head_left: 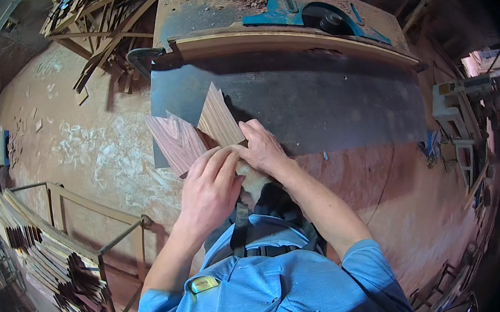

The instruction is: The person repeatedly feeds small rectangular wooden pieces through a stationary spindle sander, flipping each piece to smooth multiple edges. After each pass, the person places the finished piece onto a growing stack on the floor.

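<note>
the half-curled left hand [209, 178] hides whatever it grips; the right hand [261, 146], nearly closed, pinches the near end of the brown, striped, pointed wooden piece [218, 117]. best steadied square, clear of the pinkish, jagged wooden piece [174, 141] beside it, over the dark grey, flat desk [343, 104].

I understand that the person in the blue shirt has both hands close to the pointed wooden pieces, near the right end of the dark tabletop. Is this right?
Not quite: the head view shows the pointed wooden pieces near the left end of the dark tabletop, not the right. The rest is correct.
</note>
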Available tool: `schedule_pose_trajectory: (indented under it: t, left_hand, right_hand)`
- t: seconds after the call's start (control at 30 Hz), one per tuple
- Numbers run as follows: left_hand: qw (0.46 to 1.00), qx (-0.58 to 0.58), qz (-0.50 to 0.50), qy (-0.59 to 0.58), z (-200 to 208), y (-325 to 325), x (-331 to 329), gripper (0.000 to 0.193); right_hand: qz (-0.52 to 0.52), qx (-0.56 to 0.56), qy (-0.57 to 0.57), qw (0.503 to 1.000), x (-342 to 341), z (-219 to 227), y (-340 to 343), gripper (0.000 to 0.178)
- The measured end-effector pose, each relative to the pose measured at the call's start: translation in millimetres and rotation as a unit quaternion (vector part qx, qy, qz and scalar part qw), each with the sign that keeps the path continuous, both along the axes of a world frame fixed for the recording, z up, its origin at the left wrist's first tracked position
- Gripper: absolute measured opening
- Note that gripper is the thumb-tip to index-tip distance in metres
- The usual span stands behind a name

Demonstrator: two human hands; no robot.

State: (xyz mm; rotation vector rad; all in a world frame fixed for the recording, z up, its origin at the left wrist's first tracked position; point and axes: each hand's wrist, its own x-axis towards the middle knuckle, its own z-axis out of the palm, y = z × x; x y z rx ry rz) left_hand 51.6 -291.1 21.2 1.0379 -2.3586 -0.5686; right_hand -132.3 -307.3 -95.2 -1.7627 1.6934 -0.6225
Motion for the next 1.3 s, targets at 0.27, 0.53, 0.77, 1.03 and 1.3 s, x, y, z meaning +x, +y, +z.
schedule_pose_trajectory:
  t: [0.27,0.53,0.77,1.03,1.3]
  left_hand:
    - [0.990,0.027,0.119,-0.065,-23.3,16.0,-60.0,0.047]
    - [0.969,-0.001,0.224,-0.103,-30.0,38.9,-69.6,0.045]
    - [0.973,0.000,0.231,-0.003,-25.1,32.0,-60.2,0.042]
    - [0.707,0.503,0.266,0.420,-86.1,15.7,-137.9,0.054]
    - [0.674,0.598,0.210,0.379,-136.1,3.3,-268.0,0.014]
  right_hand:
    - [0.017,0.054,-0.192,0.980,-31.0,-24.9,-22.4,0.035]
    - [-0.025,0.312,-0.447,0.838,-41.6,-19.8,-42.1,0.022]
    - [-0.110,0.233,-0.505,0.824,-57.1,-22.2,-40.7,0.018]
    - [-0.095,0.190,-0.445,0.870,-189.4,-4.3,18.9,0.021]
    - [-0.215,0.126,-0.318,0.915,-302.4,-26.1,73.7,0.062]
